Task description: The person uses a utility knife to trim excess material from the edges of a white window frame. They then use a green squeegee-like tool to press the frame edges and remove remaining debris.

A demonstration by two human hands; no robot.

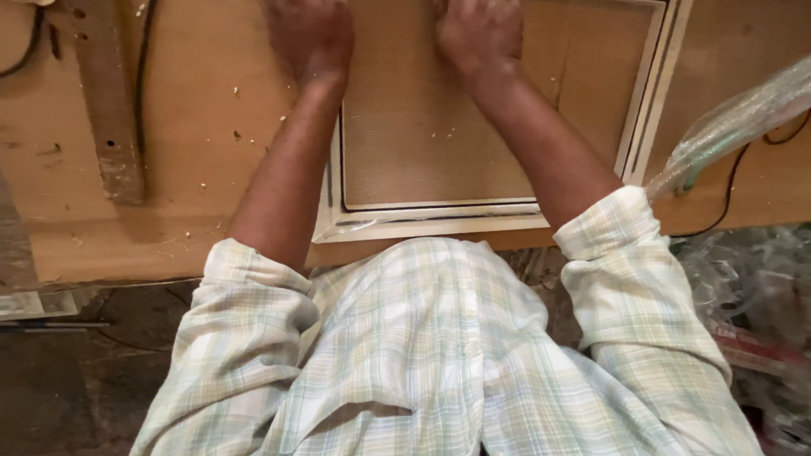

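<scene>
Lying flat on the tan wooden workbench [199, 155], the pale cream rectangular picture frame with a brown board backing [447, 120] sits square in front of you, its near rail at the bench edge. Your left hand [307, 23] presses palm-down on the frame's left rail, fingers spread and flat, clamped on nothing. Your right hand [478, 26] is bunched loosely on the backing near the top rail; whether it pinches anything, you cannot tell. Judged from its look: stiff, light, rails thin and liable to dent, backing board likely to flex if pushed mid-panel. Best hold would be on opposite rails, not the board. Wood chips [236, 137] dot the bench. A drilled wooden strip [110, 106] and black cable [143, 71] lie left; a clear plastic-wrapped roll [757, 111] angles in from the right.
</scene>
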